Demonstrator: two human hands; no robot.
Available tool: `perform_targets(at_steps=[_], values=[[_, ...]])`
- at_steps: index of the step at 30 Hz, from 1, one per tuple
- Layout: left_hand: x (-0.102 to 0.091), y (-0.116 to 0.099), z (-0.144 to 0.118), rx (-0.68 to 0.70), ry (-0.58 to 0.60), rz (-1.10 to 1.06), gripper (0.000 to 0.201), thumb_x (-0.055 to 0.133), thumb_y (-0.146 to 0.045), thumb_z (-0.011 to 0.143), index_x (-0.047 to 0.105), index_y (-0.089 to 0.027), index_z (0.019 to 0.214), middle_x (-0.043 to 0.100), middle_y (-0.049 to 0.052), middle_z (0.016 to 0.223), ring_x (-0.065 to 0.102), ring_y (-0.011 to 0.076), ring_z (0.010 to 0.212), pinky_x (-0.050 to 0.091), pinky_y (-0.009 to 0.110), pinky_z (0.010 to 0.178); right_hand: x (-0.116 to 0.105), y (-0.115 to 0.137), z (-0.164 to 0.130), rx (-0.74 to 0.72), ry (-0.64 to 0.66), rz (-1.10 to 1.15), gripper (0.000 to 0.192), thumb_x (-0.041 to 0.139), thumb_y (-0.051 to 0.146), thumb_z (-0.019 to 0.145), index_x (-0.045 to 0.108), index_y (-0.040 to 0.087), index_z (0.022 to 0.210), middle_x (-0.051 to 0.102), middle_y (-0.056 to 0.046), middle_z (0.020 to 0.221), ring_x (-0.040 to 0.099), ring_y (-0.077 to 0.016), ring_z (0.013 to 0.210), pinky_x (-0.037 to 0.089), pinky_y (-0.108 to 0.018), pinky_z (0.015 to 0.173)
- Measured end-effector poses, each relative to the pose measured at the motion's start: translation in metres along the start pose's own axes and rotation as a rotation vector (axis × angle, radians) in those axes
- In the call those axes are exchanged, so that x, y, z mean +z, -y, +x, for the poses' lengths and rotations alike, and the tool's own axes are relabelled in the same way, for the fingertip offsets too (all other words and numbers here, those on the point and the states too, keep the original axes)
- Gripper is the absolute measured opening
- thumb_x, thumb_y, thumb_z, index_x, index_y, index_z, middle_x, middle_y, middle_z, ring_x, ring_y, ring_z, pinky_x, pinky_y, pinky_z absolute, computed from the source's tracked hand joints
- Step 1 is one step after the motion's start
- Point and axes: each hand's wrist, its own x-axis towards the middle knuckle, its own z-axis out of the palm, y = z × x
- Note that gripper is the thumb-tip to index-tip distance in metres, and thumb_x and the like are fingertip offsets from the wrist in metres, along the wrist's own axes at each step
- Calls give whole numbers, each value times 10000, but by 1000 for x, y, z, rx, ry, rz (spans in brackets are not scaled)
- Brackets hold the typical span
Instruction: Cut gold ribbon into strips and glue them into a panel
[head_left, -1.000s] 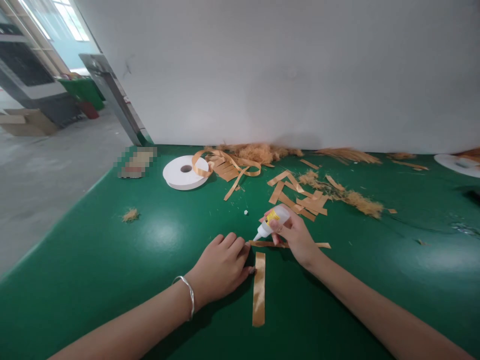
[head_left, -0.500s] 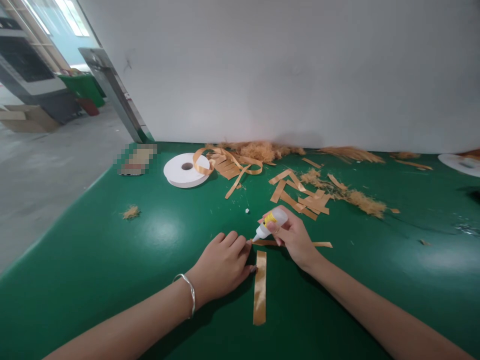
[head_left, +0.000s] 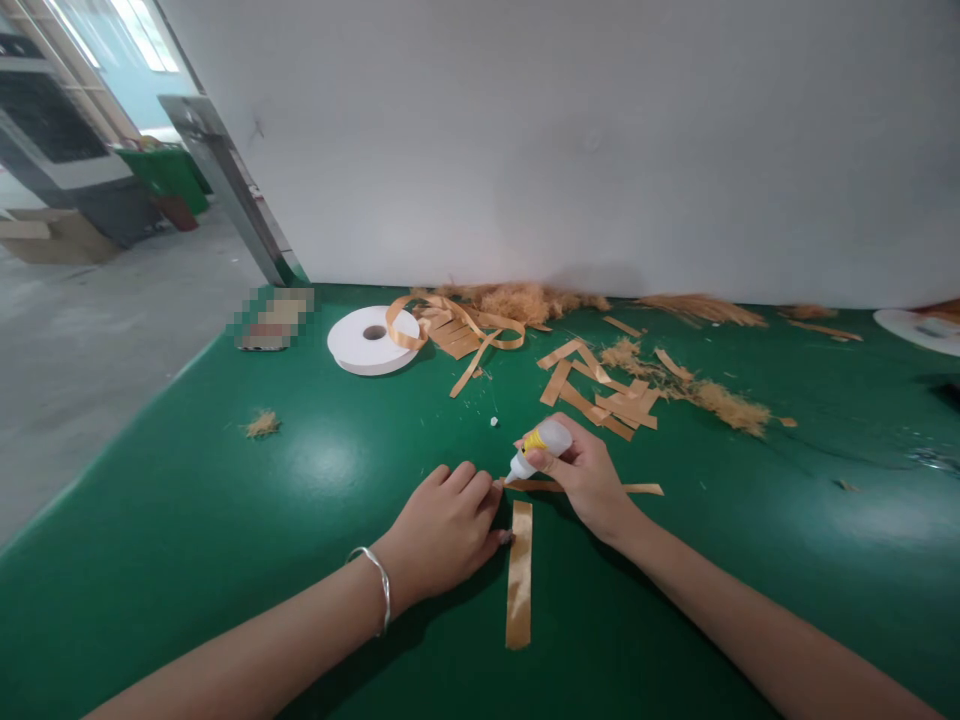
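Since the earlier frame we are seeing the glue bottle [head_left: 541, 446] tipping slightly lower, its nozzle nearing the thin ribbon strip [head_left: 592, 488]. The right hand [head_left: 583, 474] is wrapping its fingers closed around the bottle. The left hand [head_left: 444, 532] is lying flat, fingers loosely curled and holding nothing, touching the upright ribbon strip [head_left: 519, 574] on the green table [head_left: 225, 520].

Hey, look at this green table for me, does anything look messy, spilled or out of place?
Yes. Cut orange ribbon strips lie scattered at all angles, with frayed fibre clumps along the back and one stray tuft at the left. Ribbon trails loose from the white spool. No glue spill shows near the glue bottle.
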Motion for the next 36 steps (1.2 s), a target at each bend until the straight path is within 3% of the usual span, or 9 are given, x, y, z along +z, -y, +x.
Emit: perform_targets(at_steps=[14,28,36], values=[[1,0,0,-3,-1,27,366,446,-387,897,580,-87,1057,533,78,854,484,223,803,376,352,629,-7,1,-5,-33,-19,-72,371,685,525,677,494,207,685,492,18,647,464,-132,572,369,-251,508],[1,1,1,-10,8,11,359,461,-387,891,582,-89,1050,533,75,840,483,216,792,370,345,632,-16,-1,-8,-92,-48,-177,337,621,522,741,500,208,722,562,-11,688,516,-154,595,398,-267,511],[2,0,0,1,-4,31,353,462,-385,889,583,-90,1041,533,71,848,482,220,789,367,347,621,-15,10,-10,-323,76,-517,266,591,428,810,496,192,731,507,2,666,419,-112,540,322,-240,493]])
